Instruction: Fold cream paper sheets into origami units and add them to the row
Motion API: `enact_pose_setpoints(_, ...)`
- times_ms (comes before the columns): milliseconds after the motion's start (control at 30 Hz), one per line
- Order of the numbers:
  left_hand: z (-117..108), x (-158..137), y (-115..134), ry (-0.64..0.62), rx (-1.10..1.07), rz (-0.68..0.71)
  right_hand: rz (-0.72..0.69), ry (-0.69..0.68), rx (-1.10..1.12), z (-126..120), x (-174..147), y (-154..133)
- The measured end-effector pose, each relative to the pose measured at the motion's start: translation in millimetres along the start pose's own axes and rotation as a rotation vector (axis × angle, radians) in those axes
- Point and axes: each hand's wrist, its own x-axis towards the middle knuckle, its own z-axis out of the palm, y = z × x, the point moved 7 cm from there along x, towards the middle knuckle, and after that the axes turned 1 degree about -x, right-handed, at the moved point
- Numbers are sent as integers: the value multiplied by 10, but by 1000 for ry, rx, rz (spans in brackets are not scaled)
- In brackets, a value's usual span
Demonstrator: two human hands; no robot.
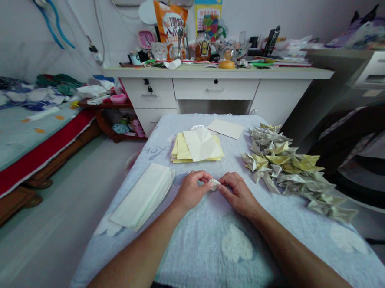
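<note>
A small folded piece of whitish paper (215,183) is pinched between my two hands, over the middle of the cloth-covered table (198,239). My left hand (193,189) grips its left end between thumb and fingers. On the other end, the thumb and fingers of my right hand (237,192) are closed. Beyond my hands lies a stack of yellow paper sheets (180,149) with a creased pale sheet (202,145) on top. Left of my left hand is a long stack of whitish paper (143,195). Many folded paper pieces (288,168) lie heaped to the right.
A flat pale card (226,128) lies near the table's far edge. Behind stands a white desk (215,86) crowded with a jar (202,45), an orange bag (170,28) and other items. A bed (32,140) is at left, a washing machine (374,72) at right.
</note>
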Motion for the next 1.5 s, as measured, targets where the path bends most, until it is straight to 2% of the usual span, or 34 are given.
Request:
enact_pose_setpoints(267, 35, -8, 25, -31, -62, -19, 4, 25, 82, 10, 16, 17)
enact_pose_setpoints(533, 49, -15, -24, -46, -243, -72, 21, 20, 154, 12, 29, -14)
enact_pose_setpoints(833, 161, -19, -56, -170, -337, -136, 39, 20, 209, 8, 31, -27)
enact_pose_setpoints(1000, 126, -24, -20, -167, -376, -141, 91, 45, 296, -3, 22, 30)
enact_pose_setpoints(1233, 205, -67, -37, -177, -712, -252, 130, 27, 389, 67, 15, 17)
enact_pose_setpoints(1400, 207, -63, -16, -166, -681, -235, 150, -5, 455, 97, 33, 5)
enact_pose_setpoints(1500, 181, -52, -22, -131, -642, -218, 163, -9, 409, 101, 32, 10)
